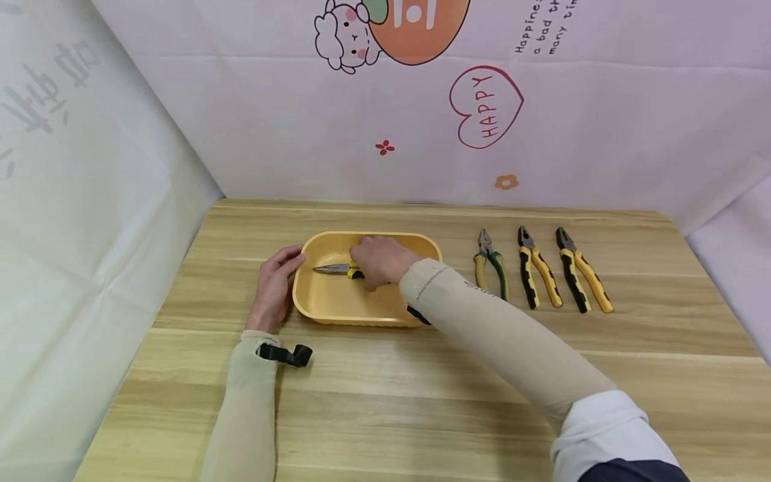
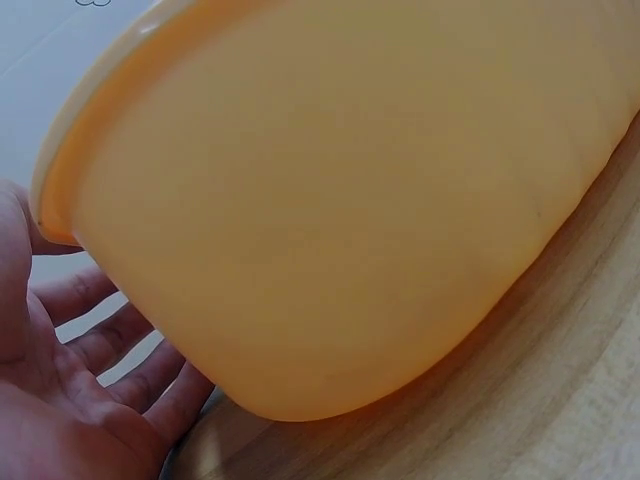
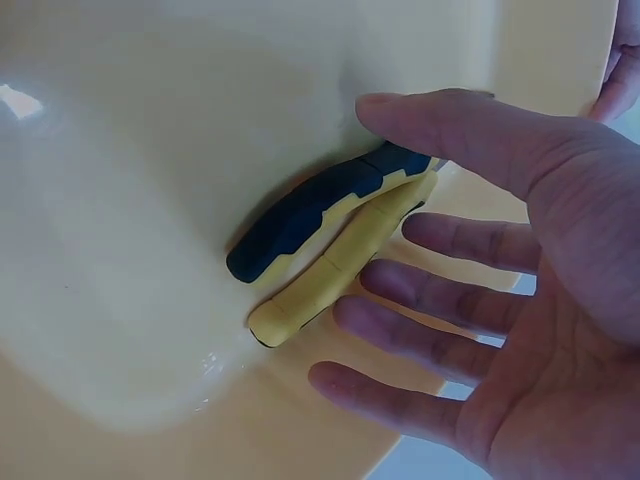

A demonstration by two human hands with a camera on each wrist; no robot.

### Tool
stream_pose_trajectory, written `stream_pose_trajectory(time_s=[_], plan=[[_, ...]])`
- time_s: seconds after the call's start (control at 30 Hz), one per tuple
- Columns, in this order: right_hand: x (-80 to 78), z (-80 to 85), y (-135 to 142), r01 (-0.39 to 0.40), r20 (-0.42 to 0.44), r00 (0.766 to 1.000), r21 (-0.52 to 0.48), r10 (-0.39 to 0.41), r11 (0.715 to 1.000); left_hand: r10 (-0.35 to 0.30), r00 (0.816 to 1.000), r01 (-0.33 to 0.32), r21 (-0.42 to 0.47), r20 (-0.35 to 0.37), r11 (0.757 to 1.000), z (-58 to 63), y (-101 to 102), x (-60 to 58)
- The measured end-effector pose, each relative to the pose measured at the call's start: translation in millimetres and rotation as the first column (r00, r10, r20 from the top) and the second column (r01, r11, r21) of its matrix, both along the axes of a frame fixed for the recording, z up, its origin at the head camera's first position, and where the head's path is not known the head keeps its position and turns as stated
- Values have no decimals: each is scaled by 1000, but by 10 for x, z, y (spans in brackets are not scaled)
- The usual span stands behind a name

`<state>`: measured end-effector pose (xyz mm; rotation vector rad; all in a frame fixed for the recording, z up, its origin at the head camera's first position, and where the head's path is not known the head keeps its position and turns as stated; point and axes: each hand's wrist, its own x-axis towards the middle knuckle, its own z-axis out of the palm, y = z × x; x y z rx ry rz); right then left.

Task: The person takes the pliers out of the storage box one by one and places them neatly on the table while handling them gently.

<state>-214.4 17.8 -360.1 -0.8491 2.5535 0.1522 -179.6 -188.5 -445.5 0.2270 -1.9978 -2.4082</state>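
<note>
Inside a yellow plastic basin (image 1: 355, 316) lies a pair of long-nose pliers (image 1: 332, 269), nose toward the left end. My right hand (image 1: 381, 260) reaches over its handles. In the right wrist view, the black and yellow handles (image 3: 320, 285) lie between my outstretched thumb and spread, nearly straight fingers (image 3: 400, 340), fingertips right at the yellow handle. At the basin's left end, my left hand (image 1: 272, 288) holds it, thumb over the rim. The left wrist view has the fingers (image 2: 130, 340) of that hand against the outer wall.
Right of the basin, three pliers lie in a row on the wooden table (image 1: 337, 415): green-handled pliers (image 1: 490, 261), then two yellow-and-black pairs, the middle pliers (image 1: 539, 274) and the rightmost pliers (image 1: 583, 274). A white printed cloth (image 1: 289, 134) hangs behind.
</note>
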Motion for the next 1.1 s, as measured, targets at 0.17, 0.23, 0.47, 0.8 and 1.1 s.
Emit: stream_pose_trajectory(time_s=[0.17, 0.23, 0.47, 0.8, 1.1], plan=[[5, -6, 1, -2, 10, 1000, -2, 2, 1000, 2, 1000, -2, 8, 6, 1000, 7, 7, 7], [9, -9, 0, -2, 14, 1000, -2, 2, 1000, 4, 1000, -4, 9, 8, 1000, 10, 10, 9], [11, -17, -2, -7, 20, 1000, -3, 7, 1000, 12, 1000, -12, 10, 9, 1000, 22, 15, 11], [0, -35, 22, -2, 24, 1000, 0, 2, 1000, 18, 1000, -19, 25, 8, 1000, 34, 24, 22], [-1, -45, 40, 33, 51, 998, -21, -32, 999, 19, 1000, -20, 15, 4, 1000, 33, 25, 27]])
